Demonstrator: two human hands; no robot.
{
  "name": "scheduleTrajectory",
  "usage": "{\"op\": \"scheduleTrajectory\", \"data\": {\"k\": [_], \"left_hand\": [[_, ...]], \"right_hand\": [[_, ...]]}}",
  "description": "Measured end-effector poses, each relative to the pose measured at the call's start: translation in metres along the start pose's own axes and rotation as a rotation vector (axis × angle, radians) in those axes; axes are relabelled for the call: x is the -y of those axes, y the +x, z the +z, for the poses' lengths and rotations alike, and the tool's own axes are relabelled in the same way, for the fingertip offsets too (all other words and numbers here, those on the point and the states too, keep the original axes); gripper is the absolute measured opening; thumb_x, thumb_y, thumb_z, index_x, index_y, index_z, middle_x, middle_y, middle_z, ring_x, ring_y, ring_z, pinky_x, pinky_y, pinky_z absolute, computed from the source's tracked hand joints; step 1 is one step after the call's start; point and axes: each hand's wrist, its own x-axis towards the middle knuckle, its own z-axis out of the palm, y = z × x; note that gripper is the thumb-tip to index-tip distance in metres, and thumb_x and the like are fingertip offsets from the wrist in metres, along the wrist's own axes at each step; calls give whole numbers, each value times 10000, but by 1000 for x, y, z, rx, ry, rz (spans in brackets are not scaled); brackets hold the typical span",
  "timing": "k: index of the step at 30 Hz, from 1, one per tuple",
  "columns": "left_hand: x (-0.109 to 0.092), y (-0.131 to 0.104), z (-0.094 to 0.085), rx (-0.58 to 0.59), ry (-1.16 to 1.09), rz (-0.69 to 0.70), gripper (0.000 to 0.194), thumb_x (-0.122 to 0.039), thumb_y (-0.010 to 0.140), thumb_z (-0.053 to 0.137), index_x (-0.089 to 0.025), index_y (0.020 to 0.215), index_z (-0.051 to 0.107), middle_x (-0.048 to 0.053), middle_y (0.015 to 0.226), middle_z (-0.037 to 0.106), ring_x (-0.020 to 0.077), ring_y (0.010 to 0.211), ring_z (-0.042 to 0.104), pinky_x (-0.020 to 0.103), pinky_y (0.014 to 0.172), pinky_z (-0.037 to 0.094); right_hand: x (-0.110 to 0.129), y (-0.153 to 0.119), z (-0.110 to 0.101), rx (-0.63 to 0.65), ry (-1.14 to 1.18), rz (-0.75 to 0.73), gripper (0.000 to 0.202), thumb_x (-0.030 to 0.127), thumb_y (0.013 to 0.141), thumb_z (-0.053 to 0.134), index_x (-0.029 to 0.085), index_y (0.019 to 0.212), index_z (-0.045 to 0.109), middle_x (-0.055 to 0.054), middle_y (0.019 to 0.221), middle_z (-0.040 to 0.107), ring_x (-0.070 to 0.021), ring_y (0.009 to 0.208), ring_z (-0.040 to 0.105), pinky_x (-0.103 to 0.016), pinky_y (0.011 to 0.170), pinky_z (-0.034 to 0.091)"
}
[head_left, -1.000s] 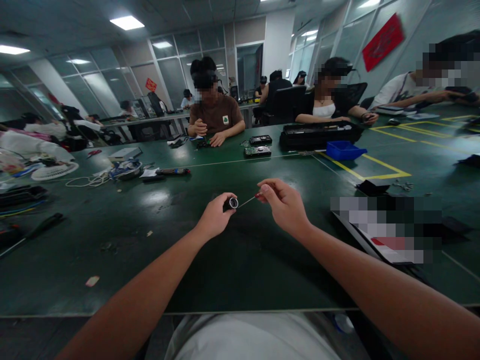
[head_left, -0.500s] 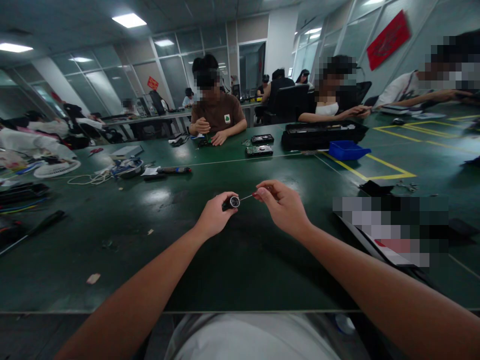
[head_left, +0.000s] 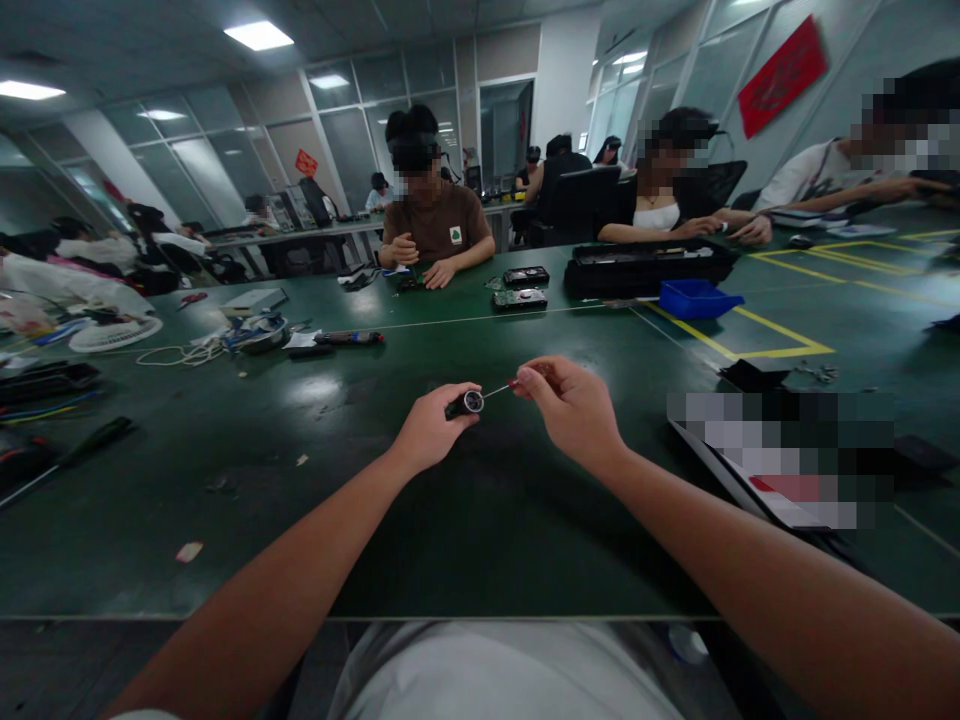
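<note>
My left hand (head_left: pixel 433 428) is closed around a small black cylindrical part (head_left: pixel 472 402) with a silvery ring at its end, which faces right. In my right hand (head_left: pixel 564 398) the fingers pinch the red handle of a thin screwdriver (head_left: pixel 499 390). Its metal shaft points left, with the tip at the ringed end of the part; whether it touches inside I cannot tell. Both hands are held above the green table (head_left: pixel 480 540). Most of the black part and of the handle is hidden by my fingers.
To the right lies a tablet-like flat object (head_left: pixel 750 470), partly blurred out. Beyond are a blue tray (head_left: pixel 697 300), a long black case (head_left: pixel 649 268) and circuit-board units (head_left: pixel 520 299). A long screwdriver (head_left: pixel 97 440) lies left. A co-worker (head_left: pixel 437 225) sits opposite.
My right hand and the screwdriver have shifted very slightly up, with the shaft tilted a little more. My left hand holds the part almost unchanged.
</note>
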Motion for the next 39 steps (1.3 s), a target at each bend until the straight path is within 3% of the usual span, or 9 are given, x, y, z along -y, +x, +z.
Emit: {"op": "scheduleTrajectory", "data": {"k": [7,12,17,22,26,30,35,37,39], "left_hand": [[-1,0,0,2,2,26,426,-167,824,711,-244,1239,654,45,1246,672,221,1183,595,402,1092,408],[0,-1,0,12,17,32,423,-161,821,716,-240,1233,659,47,1234,677,221,1167,601,404,1078,414],[2,0,-1,-1,72,35,428,-162,824,715,-246,1239,656,57,1249,672,233,1178,595,431,1075,410],[0,-1,0,34,92,57,421,-187,845,700,-259,1257,649,60,1260,671,243,1191,589,492,1134,344],[0,-2,1,37,90,52,432,-194,842,704,-259,1265,647,66,1268,665,247,1191,587,488,1127,357],[0,-2,0,1,88,50,443,-197,832,716,-259,1265,644,64,1276,660,240,1187,589,467,1100,394],[-5,-1,-3,-1,137,97,404,-180,873,663,-269,1267,635,61,1296,653,233,1248,563,566,1203,196],[-5,0,-4,-13,153,84,398,-180,876,658,-271,1263,636,63,1305,648,236,1257,559,581,1205,177],[-4,1,-5,-22,163,64,408,-179,867,668,-269,1264,637,66,1309,647,240,1259,557,583,1203,184]], "right_hand": [[2,2,0,-58,-22,32,252,422,939,568,195,930,676,-47,808,762,-190,755,722,-330,723,529],[0,2,-1,39,-40,45,259,429,941,546,198,951,663,-1,657,675,-168,622,653,-301,612,473],[1,-1,-2,122,-18,-2,187,361,957,495,222,961,619,18,678,635,-158,643,620,-291,622,441],[1,-1,-1,1,-154,-12,332,451,991,427,227,866,638,5,641,600,-163,598,574,-306,591,388],[0,-1,0,-39,-91,-16,202,325,964,453,222,1053,601,-18,787,668,-178,703,619,-321,663,438],[-4,2,2,-22,72,66,198,368,939,500,210,994,607,-43,858,687,-191,787,643,-347,739,496],[-21,13,7,-24,475,376,284,480,921,520,213,861,598,-49,767,662,-177,658,625,-356,660,560],[-28,16,8,-42,577,484,294,494,905,551,215,818,581,-38,674,625,-173,587,592,-370,630,572],[-32,17,8,-78,550,451,289,499,898,560,220,824,576,-36,719,635,-168,611,601,-362,639,572]]}}
